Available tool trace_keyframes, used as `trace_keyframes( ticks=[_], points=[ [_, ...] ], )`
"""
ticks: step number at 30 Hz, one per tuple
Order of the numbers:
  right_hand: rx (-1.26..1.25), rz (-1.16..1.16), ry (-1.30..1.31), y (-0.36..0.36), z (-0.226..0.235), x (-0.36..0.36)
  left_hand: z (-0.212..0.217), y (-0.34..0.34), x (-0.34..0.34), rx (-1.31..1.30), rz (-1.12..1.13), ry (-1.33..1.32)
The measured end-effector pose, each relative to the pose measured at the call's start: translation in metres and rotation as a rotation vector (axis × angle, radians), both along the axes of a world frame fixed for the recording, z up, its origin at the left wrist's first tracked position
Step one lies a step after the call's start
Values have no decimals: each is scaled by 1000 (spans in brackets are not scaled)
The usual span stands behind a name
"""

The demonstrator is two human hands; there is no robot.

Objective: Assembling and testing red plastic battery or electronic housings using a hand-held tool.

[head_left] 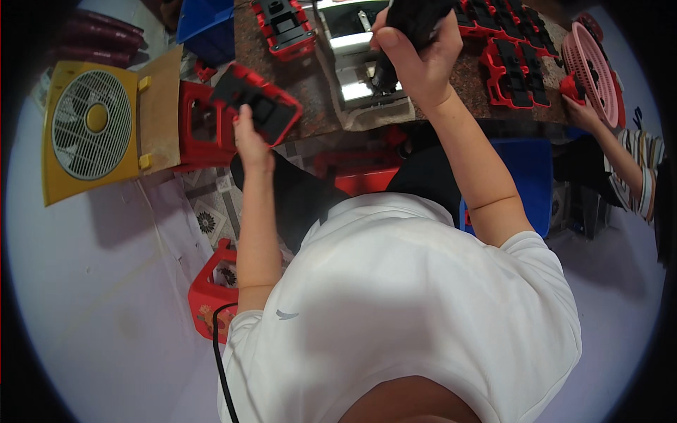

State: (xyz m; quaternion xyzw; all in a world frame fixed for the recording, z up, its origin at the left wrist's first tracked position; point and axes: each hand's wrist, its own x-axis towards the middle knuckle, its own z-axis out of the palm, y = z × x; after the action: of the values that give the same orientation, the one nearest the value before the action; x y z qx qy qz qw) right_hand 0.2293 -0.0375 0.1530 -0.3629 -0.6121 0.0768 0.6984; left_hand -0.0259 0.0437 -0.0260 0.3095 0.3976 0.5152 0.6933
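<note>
My left hand (254, 146) grips a red-and-black plastic housing (262, 106) by its near edge, tilted off the left front edge of the table. My right hand (431, 70) is closed around a black hand-held tool (417, 20), raised over the table. The tool's top is cut off by the frame edge, so its exact kind cannot be told. Below my right hand lies a shiny, mirror-like panel (350, 68) with a worn grey-brown border. Another red-and-black housing (285, 32) rests on the table between my left hand and the panel.
Several red-and-black housings (517, 74) stand on the speckled table (310, 120) at right. Beyond them, a co-worker's hand (580, 111) is by a pink basket (591, 67). A yellow fan (88, 127), red stools (204, 289) and blue bins (525, 180) stand around me.
</note>
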Motion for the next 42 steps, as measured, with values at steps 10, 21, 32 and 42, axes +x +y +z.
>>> trace_keyframes(
  ticks=[10, 21, 32, 42],
  points=[
    [349, 641, 469, 38, -13, -14, 49, -5, 22, -175, -305, 27],
    [33, 124, 157, 17, 7, -52, 39, 5, 20, -67, -295, 189],
    [-93, 243, 166, 31, 8, -67, 43, 7, 22, -37, -305, 159],
    [-71, 87, 116, -1, 8, -4, 35, 13, 24, -18, -354, 183]
  ],
)
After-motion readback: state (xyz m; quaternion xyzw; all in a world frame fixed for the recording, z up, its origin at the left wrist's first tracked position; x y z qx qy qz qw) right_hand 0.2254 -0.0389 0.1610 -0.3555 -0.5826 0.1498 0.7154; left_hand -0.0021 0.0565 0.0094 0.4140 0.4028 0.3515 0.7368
